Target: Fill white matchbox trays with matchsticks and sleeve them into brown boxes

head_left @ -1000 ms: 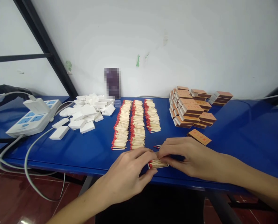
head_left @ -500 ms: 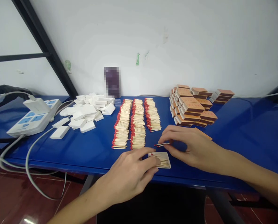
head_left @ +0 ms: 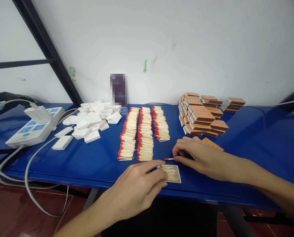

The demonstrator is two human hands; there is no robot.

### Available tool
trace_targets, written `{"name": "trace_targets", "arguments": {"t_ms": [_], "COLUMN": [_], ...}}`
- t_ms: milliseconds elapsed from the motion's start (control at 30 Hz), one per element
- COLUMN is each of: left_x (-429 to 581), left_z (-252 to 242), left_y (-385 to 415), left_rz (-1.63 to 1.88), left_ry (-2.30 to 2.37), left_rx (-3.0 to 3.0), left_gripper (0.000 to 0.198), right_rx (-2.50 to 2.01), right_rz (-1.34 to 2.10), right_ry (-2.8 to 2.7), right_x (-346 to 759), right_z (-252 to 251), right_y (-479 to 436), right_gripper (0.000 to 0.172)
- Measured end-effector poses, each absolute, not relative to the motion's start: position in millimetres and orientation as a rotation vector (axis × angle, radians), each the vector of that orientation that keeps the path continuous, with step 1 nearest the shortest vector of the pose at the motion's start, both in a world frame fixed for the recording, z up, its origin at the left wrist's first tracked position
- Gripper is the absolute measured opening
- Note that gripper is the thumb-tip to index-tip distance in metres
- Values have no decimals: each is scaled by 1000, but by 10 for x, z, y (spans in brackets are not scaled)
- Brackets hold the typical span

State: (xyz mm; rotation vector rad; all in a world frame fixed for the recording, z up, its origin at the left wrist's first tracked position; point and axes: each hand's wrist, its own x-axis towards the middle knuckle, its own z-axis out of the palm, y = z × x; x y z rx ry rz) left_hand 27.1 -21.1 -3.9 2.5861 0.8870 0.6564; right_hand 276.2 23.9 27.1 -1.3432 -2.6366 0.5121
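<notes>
A small white tray [head_left: 173,173] filled with matches lies near the front edge of the blue table [head_left: 260,144]. My left hand [head_left: 137,189] rests at its left side, fingertips touching the tray and curled loosely round it. My right hand [head_left: 198,156] sits just behind the tray and pinches a red-tipped match [head_left: 168,159] by its end, low over the table. A flat orange sleeve [head_left: 212,144] lies just behind my right hand.
Three long rows of red-tipped matches [head_left: 143,131] lie mid-table. White inner trays [head_left: 92,120] are heaped to the left, orange matchboxes [head_left: 203,115] stacked to the right. A white power strip [head_left: 33,125] with cables sits far left. A blurred dark object [head_left: 118,89] leans on the wall.
My right hand left the tray, reached back to the loose matches and now pinches one just behind the tray. My left hand stayed on the tray, which slid slightly right.
</notes>
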Motion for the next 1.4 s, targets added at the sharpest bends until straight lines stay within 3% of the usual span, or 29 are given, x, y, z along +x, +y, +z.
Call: {"name": "trace_targets", "arguments": {"t_ms": [233,500,700,867,1100,1400], "left_x": [306,309,293,304,328,333], "left_z": [-82,-102,-71,-90,-95,-39], "left_y": [-210,-204,-197,-192,-211,-189], "left_rz": [762,804,747,792,796,756], "left_ry": [973,978,962,967,1008,973], "left_rx": [2456,2514,2504,2473,2474,2382], "left_gripper": [28,32,22,30,27,24], "right_rx": [-1374,-1233,-1247,-1225,-1200,-984], "right_rz": [375,534,486,487,410,585], "right_ry": [-2591,-2632,-2599,-2614,-2624,-2717], "right_x": [2768,2706,2722,2731,2739,2622], "right_z": [265,263,235,231,223,367], "right_y": [228,206,235,223,207,55], "right_gripper": [25,25,22,25,18,12]}}
